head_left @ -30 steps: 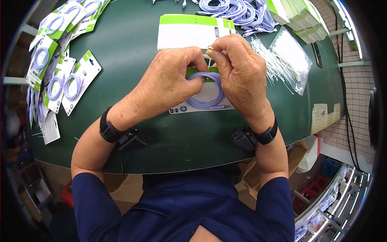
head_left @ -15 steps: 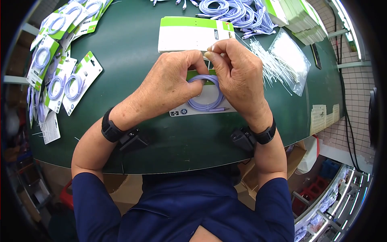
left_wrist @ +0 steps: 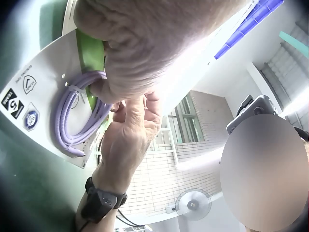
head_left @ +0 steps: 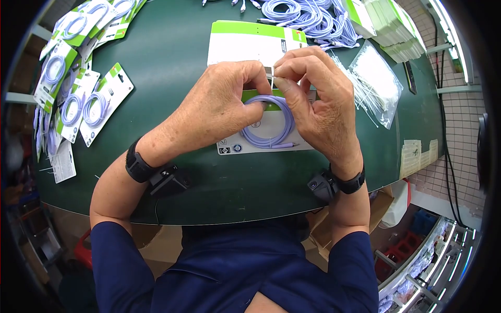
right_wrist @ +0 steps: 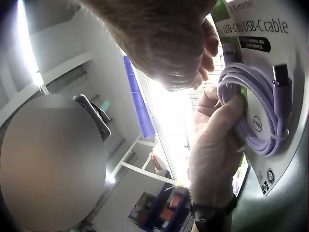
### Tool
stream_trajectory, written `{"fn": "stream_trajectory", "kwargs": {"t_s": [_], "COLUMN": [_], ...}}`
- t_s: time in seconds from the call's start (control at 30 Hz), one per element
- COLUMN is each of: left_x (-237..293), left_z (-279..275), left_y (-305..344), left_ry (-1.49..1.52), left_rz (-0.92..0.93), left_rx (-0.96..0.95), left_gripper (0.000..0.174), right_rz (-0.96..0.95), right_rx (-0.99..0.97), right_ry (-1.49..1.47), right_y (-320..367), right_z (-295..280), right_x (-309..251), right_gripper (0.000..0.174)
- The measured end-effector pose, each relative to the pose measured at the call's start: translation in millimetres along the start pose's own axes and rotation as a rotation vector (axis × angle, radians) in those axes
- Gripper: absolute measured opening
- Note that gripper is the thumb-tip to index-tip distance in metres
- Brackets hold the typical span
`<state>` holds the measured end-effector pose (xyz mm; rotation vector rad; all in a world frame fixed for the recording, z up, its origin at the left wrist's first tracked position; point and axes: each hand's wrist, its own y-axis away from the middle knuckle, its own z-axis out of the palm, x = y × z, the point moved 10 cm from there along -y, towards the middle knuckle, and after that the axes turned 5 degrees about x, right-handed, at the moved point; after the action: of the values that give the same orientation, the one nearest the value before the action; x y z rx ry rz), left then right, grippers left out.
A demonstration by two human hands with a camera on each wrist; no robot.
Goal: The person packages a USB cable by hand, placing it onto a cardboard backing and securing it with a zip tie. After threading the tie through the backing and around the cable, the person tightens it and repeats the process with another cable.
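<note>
A lilac USB-C cable, wound in a coil (head_left: 289, 122), lies on a white and green packaging card (left_wrist: 46, 89); thin white ties hold the coil at its top and bottom. My left hand (head_left: 216, 99) grips card and coil at the upper left, its thumb pressed inside the loop, as the right wrist view shows too. Above the coil, my right hand (head_left: 326, 101) pinches a thin white cable tie (head_left: 272, 81) between thumb and forefinger. In the left wrist view the right fingertips are partly hidden behind the left hand.
Beyond the hands lies a stack of blank-faced cards (head_left: 240, 44). Loose lilac cables (head_left: 313, 18) heap at the back, card stacks (head_left: 391, 23) at back right. White cable ties spill beside a clear bag (head_left: 378, 78). Carded cables (head_left: 94, 109) pile up on the left.
My right hand has shifted slightly right and its fingers have spread a little, so the white tie shows at its fingertips. My left hand keeps its grip on the card and coil.
</note>
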<state>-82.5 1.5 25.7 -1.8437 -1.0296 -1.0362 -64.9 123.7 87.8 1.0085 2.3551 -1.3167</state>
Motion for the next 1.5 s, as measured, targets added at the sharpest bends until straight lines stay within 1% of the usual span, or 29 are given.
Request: {"fn": "stream_trajectory", "kwargs": {"t_s": [0.1, 0.13, 0.23, 0.4, 0.5, 0.67, 0.77, 0.9, 0.93, 1.03, 1.2, 1.3, 1.5], "left_x": [1, 2, 2, 5, 2, 2, 1, -2, -4, -5, -2, -2, 0], "left_z": [0, 0, 0, -1, 0, 0, -1, -2, -2, -1, -6, -1, -7], "left_y": [0, 0, 2, 3, 2, 3, 2, 1, 2, 1, 0, 0, -1], "left_ry": [-0.004, -0.004, -0.024, -0.088, -0.077, -0.088, -0.1, -0.061, -0.059, -0.01, 0.034, 0.003, -0.028], "left_rz": [0.008, 0.01, -0.022, 0.038, 0.004, 0.009, -0.008, 0.011, 0.006, 0.019, 0.022, 0.001, -0.056], "left_rx": [-0.009, -0.006, -0.007, 0.021, -0.004, 0.002, -0.012, 0.013, 0.015, 0.023, 0.071, -0.009, -0.022], "left_gripper": [0.014, 0.014, 0.014, 0.015, 0.015, 0.015, 0.016, 0.016, 0.016, 0.018, 0.017, 0.013, 0.016], "right_rz": [0.109, 0.106, 0.355, 0.292, 0.302, 0.345, 0.186, 0.145, 0.148, 0.241, 0.22, 0.293, 0.316], "right_rx": [-0.057, -0.058, -0.029, -0.021, -0.111, -0.115, -0.1, -0.129, -0.134, -0.283, -0.306, -0.315, -0.244], "right_ry": [-0.098, -0.097, -0.178, -0.136, -0.157, -0.203, -0.143, -0.118, -0.121, -0.25, -0.316, -0.384, -0.361], "right_y": [3, 3, 7, 7, 10, 13, 8, 10, 12, 20, 19, 20, 21], "right_z": [5, 6, 7, 8, 12, 16, 10, 11, 10, 22, 18, 15, 9], "right_x": [8, 6, 24, 28, 27, 35, 24, 11, 9, 6, 5, 10, 8], "right_gripper": [0.01, 0.01, 0.014, 0.017, 0.019, 0.014, 0.015, 0.02, 0.02, 0.025, 0.025, 0.025, 0.026]}}
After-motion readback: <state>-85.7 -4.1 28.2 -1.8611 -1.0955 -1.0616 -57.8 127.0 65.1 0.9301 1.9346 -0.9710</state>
